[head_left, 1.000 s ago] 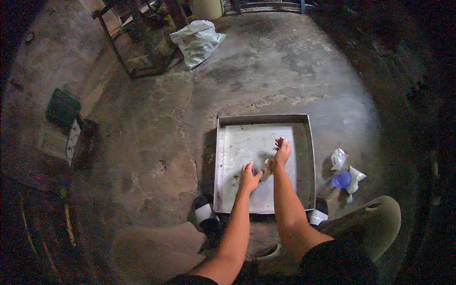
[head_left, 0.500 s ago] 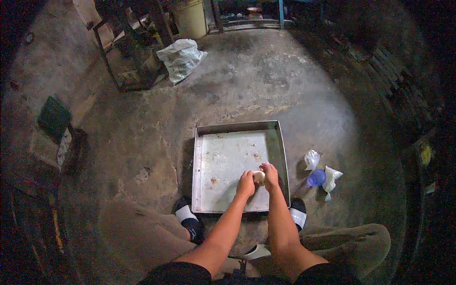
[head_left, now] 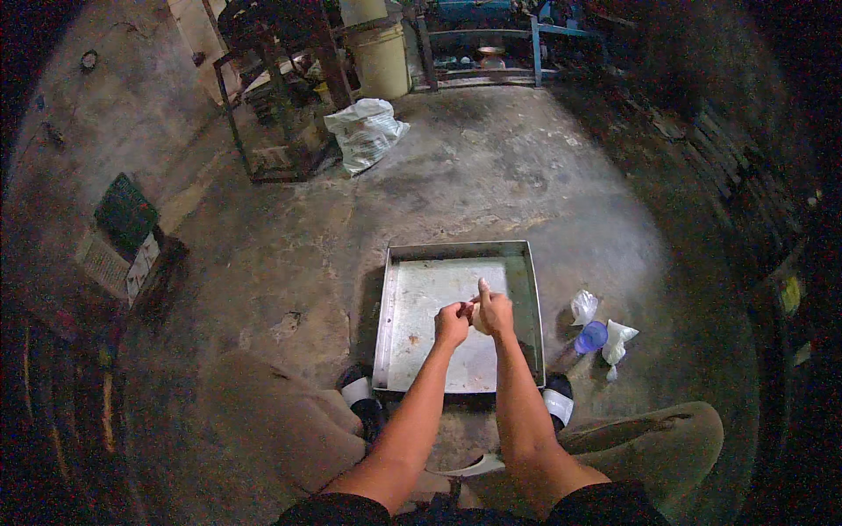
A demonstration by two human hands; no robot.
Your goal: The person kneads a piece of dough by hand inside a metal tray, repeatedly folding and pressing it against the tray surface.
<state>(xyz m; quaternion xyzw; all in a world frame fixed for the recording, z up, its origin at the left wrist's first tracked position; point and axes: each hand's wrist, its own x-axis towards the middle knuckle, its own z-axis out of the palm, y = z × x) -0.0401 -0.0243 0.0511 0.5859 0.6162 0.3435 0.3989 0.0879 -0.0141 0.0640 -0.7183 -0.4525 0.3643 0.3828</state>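
Over a shallow square metal tray [head_left: 421, 368], my two hands meet around a small pale, rounded lump [head_left: 476, 319]. What it is made of I cannot make out. My left hand [head_left: 451, 324] is closed, with its fingertips on the lump's left side. My right hand [head_left: 495, 313] wraps the lump from the right, its thumb sticking up, and covers most of it. The tray lies flat on the floor between my feet, with brownish spots and smudges on its bottom.
Right of the tray are a blue-purple cup [head_left: 591, 337] and two white plastic bags, one behind [head_left: 583, 307] and one beside it [head_left: 618, 340]. A white sack [head_left: 366, 134], a yellowish bucket [head_left: 381, 61] and a dark metal frame [head_left: 241, 131] stand farther off. Sandalled feet flank the tray.
My hands have closed more tightly over the pale lump, and less of it shows. The right thumb now points upward. The whole view has shifted slightly.
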